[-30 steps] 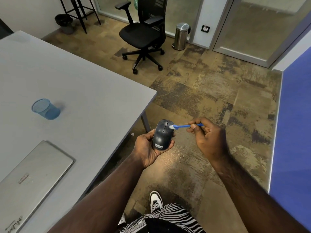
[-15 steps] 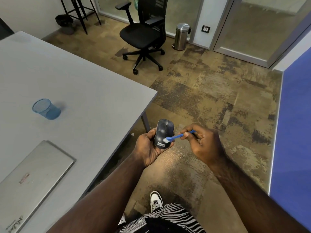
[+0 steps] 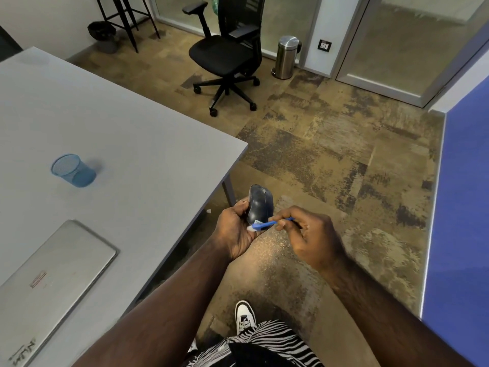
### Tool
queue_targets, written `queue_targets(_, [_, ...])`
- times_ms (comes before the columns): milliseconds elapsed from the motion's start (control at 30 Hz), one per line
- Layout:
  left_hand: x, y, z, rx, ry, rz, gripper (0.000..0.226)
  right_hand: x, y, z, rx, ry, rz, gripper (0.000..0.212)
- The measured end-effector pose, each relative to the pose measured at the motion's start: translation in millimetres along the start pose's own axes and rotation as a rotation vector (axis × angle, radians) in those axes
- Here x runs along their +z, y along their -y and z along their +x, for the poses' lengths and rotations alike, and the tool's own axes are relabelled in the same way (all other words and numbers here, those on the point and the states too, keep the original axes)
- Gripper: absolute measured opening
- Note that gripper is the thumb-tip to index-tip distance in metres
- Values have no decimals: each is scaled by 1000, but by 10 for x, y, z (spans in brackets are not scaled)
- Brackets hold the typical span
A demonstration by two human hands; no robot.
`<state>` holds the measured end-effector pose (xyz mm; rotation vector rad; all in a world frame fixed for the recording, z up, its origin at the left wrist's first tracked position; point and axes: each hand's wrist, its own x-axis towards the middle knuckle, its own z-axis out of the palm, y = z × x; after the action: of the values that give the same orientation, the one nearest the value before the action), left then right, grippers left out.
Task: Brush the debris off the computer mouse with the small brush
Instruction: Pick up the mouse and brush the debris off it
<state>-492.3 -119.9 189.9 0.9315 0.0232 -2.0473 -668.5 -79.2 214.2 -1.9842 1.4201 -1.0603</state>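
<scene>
My left hand (image 3: 234, 230) grips a dark grey computer mouse (image 3: 260, 203) from its left side and holds it upright in the air, just right of the table's corner. My right hand (image 3: 308, 235) pinches the blue handle of a small brush (image 3: 267, 224). The brush lies almost level, with its white bristle head pressed against the near, lower end of the mouse by the white label. The brush handle's far end is hidden inside my right fingers.
A grey table (image 3: 111, 144) fills the left, with a blue mesh cup (image 3: 72, 170) and a shut silver laptop (image 3: 45, 284) on it. Beyond, on patterned carpet, stand a black office chair (image 3: 227, 51) and a steel bin (image 3: 287, 56). A blue partition (image 3: 460, 207) runs along the right.
The brush head has swept down the mouse from its front end to its near end by the label. My right hand moved down and closer; my left hand stayed put.
</scene>
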Motion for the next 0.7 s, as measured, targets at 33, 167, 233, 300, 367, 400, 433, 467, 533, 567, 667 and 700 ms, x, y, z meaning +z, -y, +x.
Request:
queue_targets(33, [-7, 6, -1, 3, 4, 0, 36, 5, 5, -8, -9, 5, -17, 15])
queue_targets(167, [-26, 11, 29, 28, 14, 62, 41, -32, -5, 42, 57, -131, 23, 20])
queue_targets(233, [-15, 19, 16, 32, 17, 55, 40, -23, 15, 33, 24, -35, -12, 16])
queue_targets(300, [-25, 22, 13, 33, 16, 58, 39, -16, 14, 24, 12, -1, -45, 13])
queue_targets(367, [-42, 19, 29, 33, 15, 74, 39, -45, -18, 51, 64, -116, -15, 14])
queue_targets(400, [-48, 14, 36, 33, 15, 82, 39, -60, -38, 67, 87, -177, 3, 16])
queue_targets(433, [-53, 10, 39, 34, 16, 90, 38, -71, -49, 73, 94, -207, 8, 18])
queue_targets(467, [-62, 7, 38, 37, 19, 95, 38, -76, -47, 74, 85, -204, 0, 18])
queue_targets(533, [-93, -2, 36, 42, 24, 102, 39, -85, -44, 67, 56, -176, -30, 20])
queue_targets(567, [-113, -5, 36, 38, 29, 108, 40, -97, -57, 79, 67, -186, -43, 20])
queue_targets(667, [-115, 15, 28, -1, 58, 133, 42, -126, -92, 140, 150, -256, -32, 26])
queue_targets(700, [-106, 27, 33, -6, 67, 138, 41, -117, -98, 145, 138, -240, -30, 25])
